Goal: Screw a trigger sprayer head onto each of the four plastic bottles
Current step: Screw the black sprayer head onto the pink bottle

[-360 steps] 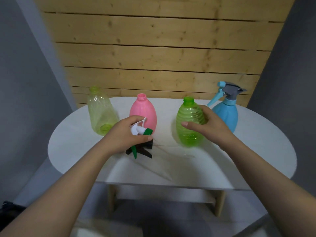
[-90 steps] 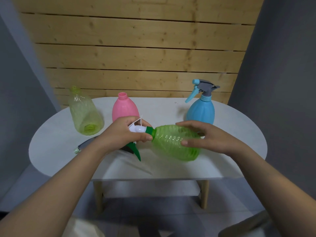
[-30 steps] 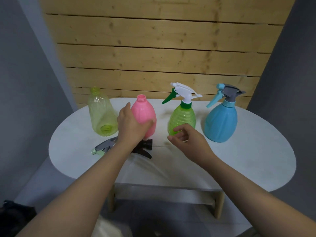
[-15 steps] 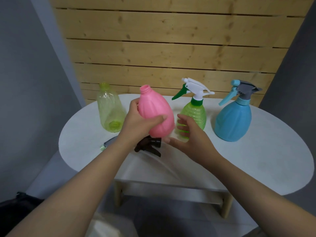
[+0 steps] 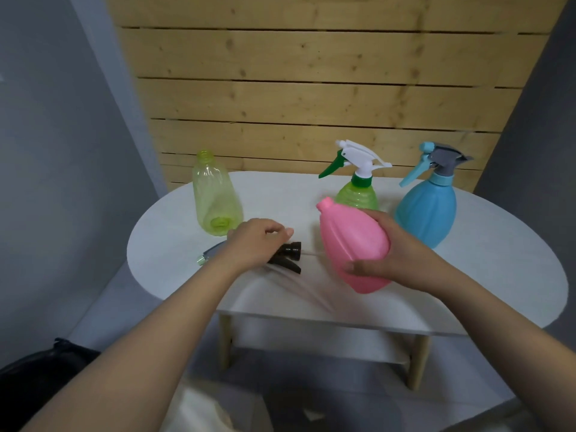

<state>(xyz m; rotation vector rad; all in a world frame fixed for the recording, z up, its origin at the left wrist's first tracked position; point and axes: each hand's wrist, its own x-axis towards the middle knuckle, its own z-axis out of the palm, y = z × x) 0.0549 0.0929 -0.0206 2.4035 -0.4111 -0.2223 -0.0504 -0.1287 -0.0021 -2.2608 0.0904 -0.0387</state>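
Observation:
My right hand [image 5: 392,254] grips the pink bottle [image 5: 349,241], lifted and tilted with its bare neck pointing up-left. My left hand [image 5: 254,241] rests curled over the black sprayer head [image 5: 288,255] lying on the white table [image 5: 483,275]; whether it grips the sprayer I cannot tell. A grey sprayer head [image 5: 208,254] lies just left of that hand, partly hidden. The yellow-green bottle [image 5: 215,194] stands at the back left with no head. The green bottle [image 5: 358,194] carries a white and green sprayer. The blue bottle [image 5: 428,204] carries a grey and blue sprayer.
A wooden slat wall [image 5: 311,88] rises behind the table. Grey walls stand on both sides. A dark bag [image 5: 34,378] lies on the floor at lower left. The table's front edge runs just below my forearms.
The pink bottle passed from my left hand to my right hand and moved right. My left hand dropped onto the black sprayer head.

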